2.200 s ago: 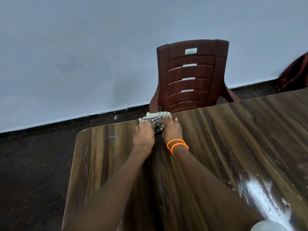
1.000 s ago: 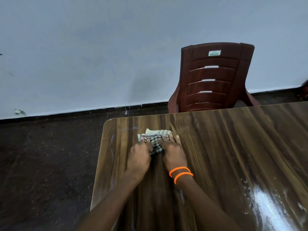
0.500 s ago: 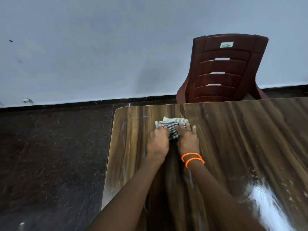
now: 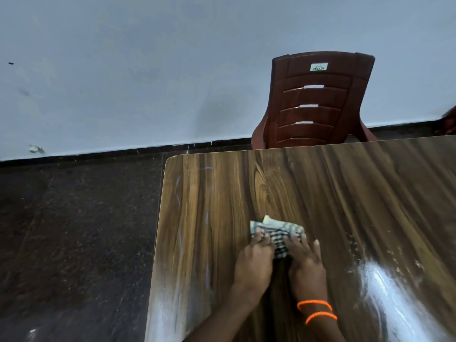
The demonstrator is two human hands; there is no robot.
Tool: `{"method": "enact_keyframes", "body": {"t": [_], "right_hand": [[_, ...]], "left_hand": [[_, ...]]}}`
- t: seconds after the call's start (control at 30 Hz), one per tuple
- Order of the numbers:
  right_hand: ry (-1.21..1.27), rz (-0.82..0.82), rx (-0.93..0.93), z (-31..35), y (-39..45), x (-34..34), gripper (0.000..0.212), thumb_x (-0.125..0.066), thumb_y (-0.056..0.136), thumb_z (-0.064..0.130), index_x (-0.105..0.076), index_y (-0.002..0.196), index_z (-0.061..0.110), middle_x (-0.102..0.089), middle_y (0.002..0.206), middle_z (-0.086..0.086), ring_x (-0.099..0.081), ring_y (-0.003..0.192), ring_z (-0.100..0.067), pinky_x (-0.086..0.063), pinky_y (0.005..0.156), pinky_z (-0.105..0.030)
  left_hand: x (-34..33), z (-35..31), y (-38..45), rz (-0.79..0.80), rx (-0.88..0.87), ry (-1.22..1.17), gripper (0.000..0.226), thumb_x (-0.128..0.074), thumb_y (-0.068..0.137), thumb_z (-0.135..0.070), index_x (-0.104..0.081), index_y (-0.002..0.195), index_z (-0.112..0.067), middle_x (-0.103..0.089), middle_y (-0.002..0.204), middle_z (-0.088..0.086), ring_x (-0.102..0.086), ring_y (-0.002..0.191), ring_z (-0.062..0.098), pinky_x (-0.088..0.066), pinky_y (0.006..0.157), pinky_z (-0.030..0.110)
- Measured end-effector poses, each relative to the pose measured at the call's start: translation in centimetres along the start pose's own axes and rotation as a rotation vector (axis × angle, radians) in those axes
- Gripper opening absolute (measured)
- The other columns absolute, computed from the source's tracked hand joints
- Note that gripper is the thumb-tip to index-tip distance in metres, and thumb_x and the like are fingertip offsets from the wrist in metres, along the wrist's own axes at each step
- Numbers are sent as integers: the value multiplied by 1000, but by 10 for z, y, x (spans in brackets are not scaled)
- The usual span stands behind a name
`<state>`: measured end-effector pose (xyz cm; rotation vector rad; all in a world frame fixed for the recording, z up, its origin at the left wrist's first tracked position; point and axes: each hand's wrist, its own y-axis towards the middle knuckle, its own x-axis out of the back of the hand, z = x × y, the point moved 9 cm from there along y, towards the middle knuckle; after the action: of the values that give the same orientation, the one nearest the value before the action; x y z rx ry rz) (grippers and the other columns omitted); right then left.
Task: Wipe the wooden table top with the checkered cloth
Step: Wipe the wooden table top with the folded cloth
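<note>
Right now both hands lie side by side on the cloth (image 4: 277,234), which sits bunched on the table (image 4: 345,193) toward its left part, well back from the far edge. The left hand (image 4: 254,262) rests on the cloth's left portion with its fingers bent down over the fabric, knuckles raised. The right hand (image 4: 306,262) covers the right portion with fingers stretched forward and fairly flat, pressing the fabric to the wood; its outermost finger touches the bare top just beside the cloth. A strip of checked fabric shows in the gap between the two hands, and a paler folded edge sticks out beyond the fingertips. Whether the left fingers pinch the fabric or only press it I cannot tell.

Two orange bangles (image 4: 317,311) circle the right wrist. Thin blue marks (image 4: 179,193) run along the table's left side, and a white smear (image 4: 385,292) lies near the right hand. A brown chair (image 4: 318,102) stands behind the far edge, against the pale wall (image 4: 148,70), above a dark floor (image 4: 74,230).
</note>
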<state>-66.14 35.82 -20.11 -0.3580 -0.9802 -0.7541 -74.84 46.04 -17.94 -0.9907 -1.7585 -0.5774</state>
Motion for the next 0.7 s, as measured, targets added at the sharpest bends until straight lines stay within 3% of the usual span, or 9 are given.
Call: {"method": "enact_keyframes", "body": {"t": [0.07, 0.2, 0.3, 0.43, 0.57, 0.63, 0.7], "right_hand": [[-48, -18, -70, -13, 27, 4, 60, -46, 68, -3, -64, 122, 16, -62, 129, -11, -49, 129, -32, -24, 113, -55], [-43, -7, -82, 8, 82, -8, 58, -33, 72, 17, -66, 120, 13, -61, 128, -16, -47, 129, -39, -23, 114, -53], [-38, 17, -7, 39, 89, -29, 51, -43, 74, 9, -66, 119, 12, -61, 129, -14, -47, 127, -43, -25, 114, -52], [-42, 55, 112, 61, 41, -48, 54, -42, 75, 7, -62, 124, 16, -60, 131, -8, -48, 129, -37, -21, 115, -47], [24, 93, 176, 62, -41, -36, 55, -41, 79, 14, -57, 131, 21, -54, 139, 1, -41, 136, -27, -19, 115, -47], [21, 101, 168, 44, -72, -25, 58, -44, 77, 13, -56, 133, 23, -53, 141, 3, -40, 137, -24, -21, 115, -49], [42, 66, 108, 20, -87, -11, 54, -45, 79, 15, -58, 131, 24, -53, 140, 4, -41, 136, -24, -22, 115, -50]], "left_hand": [[9, -8, 26, -12, 42, 75, 31, -41, 93, -18, -68, 109, -17, -59, 133, 10, -70, 86, 27, -58, 67, 37], [36, 6, 69, 14, 141, 80, 29, -37, 102, -21, -61, 113, -9, -63, 116, 18, -65, 95, 35, -52, 78, 44], [48, 44, 68, 2, 221, 55, 28, -39, 101, -22, -63, 111, -11, -67, 106, 15, -65, 96, 35, -51, 80, 42], [32, 80, 26, 2, 187, 42, 26, -44, 96, -27, -65, 112, -26, -65, 119, 4, -68, 92, 28, -54, 77, 36], [-11, 78, -51, 41, 103, -19, 43, -47, 90, -13, -62, 124, -35, -53, 142, -9, -60, 118, 14, -54, 91, 31], [-20, 50, -81, 39, 48, -78, 45, -47, 84, -13, -66, 118, -35, -55, 138, -13, -58, 122, 13, -56, 87, 27], [-17, 15, -90, -16, -15, -99, 38, -45, 79, -19, -75, 100, -31, -68, 119, -14, -62, 115, 10, -57, 77, 21]]}}
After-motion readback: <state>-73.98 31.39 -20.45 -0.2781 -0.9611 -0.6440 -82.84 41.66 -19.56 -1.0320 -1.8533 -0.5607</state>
